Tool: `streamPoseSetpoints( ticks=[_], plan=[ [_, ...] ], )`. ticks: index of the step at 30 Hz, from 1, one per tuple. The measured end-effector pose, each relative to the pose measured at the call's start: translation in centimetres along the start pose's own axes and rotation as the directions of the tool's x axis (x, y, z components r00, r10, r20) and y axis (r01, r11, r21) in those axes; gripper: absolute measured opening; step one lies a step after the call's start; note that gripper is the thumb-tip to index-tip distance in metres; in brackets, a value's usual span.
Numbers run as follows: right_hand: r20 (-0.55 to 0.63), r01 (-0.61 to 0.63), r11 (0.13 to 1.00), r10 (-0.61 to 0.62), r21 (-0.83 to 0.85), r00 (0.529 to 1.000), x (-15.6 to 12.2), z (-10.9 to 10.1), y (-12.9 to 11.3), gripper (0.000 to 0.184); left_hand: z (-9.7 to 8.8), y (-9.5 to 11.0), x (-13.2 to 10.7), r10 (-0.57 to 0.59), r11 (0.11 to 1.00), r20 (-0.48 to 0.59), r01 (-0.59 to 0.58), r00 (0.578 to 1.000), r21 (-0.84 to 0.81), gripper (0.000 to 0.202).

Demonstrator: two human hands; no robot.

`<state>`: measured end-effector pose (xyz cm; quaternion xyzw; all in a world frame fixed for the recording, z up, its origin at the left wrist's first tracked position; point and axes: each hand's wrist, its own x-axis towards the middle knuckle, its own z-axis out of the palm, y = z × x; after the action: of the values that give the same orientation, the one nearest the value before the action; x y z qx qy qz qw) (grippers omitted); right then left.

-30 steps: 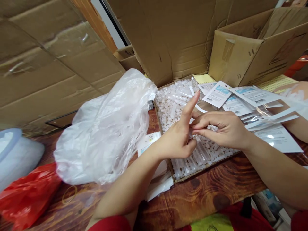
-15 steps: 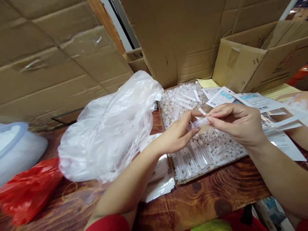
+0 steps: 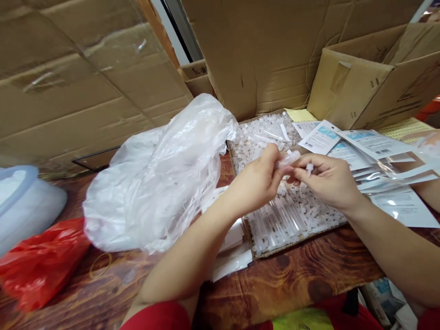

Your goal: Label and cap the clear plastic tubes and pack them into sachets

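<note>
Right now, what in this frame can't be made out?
Head view only:
- Tube in left hand: its left end is hidden by that hand.
- White piece pinched by right hand: too small to identify.
- Packets: print too small to read.
- Plastic bag: contents hidden by its crumpled film.
- Tub: cut off by the left edge.

Head-worn, downward, apparently near right hand (image 3: 326,183)

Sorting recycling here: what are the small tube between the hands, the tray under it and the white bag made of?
Tube: likely clear glossy plastic, see-through. Tray: matte brown cardboard, raw edge. Bag: thin translucent plastic film, crinkled and shiny.
</note>
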<state>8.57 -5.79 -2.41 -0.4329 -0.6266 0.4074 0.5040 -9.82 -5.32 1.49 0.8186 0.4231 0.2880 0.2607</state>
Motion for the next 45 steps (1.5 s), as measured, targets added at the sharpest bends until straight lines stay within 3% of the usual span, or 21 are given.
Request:
streamPoseSetpoints(
  ticks=[2, 7, 11, 15, 19, 22, 24, 26, 28, 30, 34, 38, 42, 45],
  plan=[
    [-0.075, -0.098, 0.995, 0.098, 0.007, 0.992, 0.5, -0.1, 0.7, 0.028, 0.9, -1.2, 0.7, -0.09, 0.996, -0.021, 0.09, 0.996, -0.017, 0.021],
    [0.05, -0.321, 0.947, 0.319, 0.019, 0.946, 1.6, -0.5, 2.1, 0.043, 1.7, -2.8, 1.5, -0.131, 0.983, 0.001, 0.13, 0.991, -0.131, 0.019],
    [0.117, -0.455, 0.857, 0.44, 0.241, 0.891, 2.1, -1.3, 1.8, 0.028, 1.1, -3.6, 1.5, -0.174, 0.971, -0.079, 0.158, 0.981, -0.181, 0.022],
    [0.269, -0.547, 0.751, 0.477, 0.37, 0.837, 2.4, -2.1, 1.1, 0.015, 0.7, -4.5, 1.6, -0.209, 0.949, -0.112, 0.174, 0.972, -0.263, 0.025],
    [0.312, -0.551, 0.749, 0.458, 0.369, 0.832, 2.4, -2.3, 0.9, 0.021, 0.6, -5.0, 1.6, -0.234, 0.93, -0.077, 0.2, 0.969, -0.31, 0.025],
    [0.207, -0.476, 0.837, 0.432, 0.269, 0.878, 2.1, -2.1, 1.0, 0.018, 0.7, -5.2, 1.7, -0.252, 0.927, -0.065, 0.222, 0.966, -0.302, 0.024],
    [0.139, -0.336, 0.942, 0.336, -0.026, 0.932, 1.9, -2.3, 1.1, 0.018, 0.7, -5.4, 1.7, -0.262, 0.927, -0.066, 0.232, 0.963, -0.294, 0.024],
    [0.234, -0.101, 0.909, 0.21, -0.405, 0.949, 1.8, -2.8, 1.1, 0.013, 0.7, -5.5, 1.8, -0.267, 0.928, -0.07, 0.237, 0.961, -0.289, 0.024],
    [0.438, 0.152, 0.79, 0.159, -0.594, 0.885, 1.7, -3.4, 1.1, 0.011, 0.6, -5.5, 1.8, -0.267, 0.929, -0.076, 0.236, 0.961, -0.285, 0.023],
    [0.584, 0.3, 0.737, 0.155, -0.605, 0.797, 1.7, -3.8, 0.9, 0.016, 0.4, -5.6, 1.7, -0.262, 0.932, -0.086, 0.229, 0.961, -0.282, 0.023],
    [0.668, 0.356, 0.728, 0.185, -0.586, 0.721, 1.4, -3.8, 0.6, 0.009, 0.2, -5.6, 1.7, -0.251, 0.94, -0.094, 0.219, 0.963, -0.262, 0.024],
    [0.68, 0.356, 0.662, 0.323, -0.66, 0.658, 1.1, -3.1, 0.6, 0.015, 0.1, -5.3, 1.7, -0.247, 0.945, -0.086, 0.221, 0.965, -0.242, 0.024],
    [0.677, 0.359, 0.636, 0.367, -0.683, 0.638, 1.1, -2.9, 0.8, 0.024, 0.1, -5.2, 1.6, -0.239, 0.949, -0.072, 0.217, 0.968, -0.231, 0.026],
    [0.664, 0.344, 0.636, 0.372, -0.691, 0.648, 1.1, -2.9, 0.7, 0.026, 0.1, -5.2, 1.5, -0.219, 0.949, -0.056, 0.199, 0.974, -0.245, 0.026]
  ],
)
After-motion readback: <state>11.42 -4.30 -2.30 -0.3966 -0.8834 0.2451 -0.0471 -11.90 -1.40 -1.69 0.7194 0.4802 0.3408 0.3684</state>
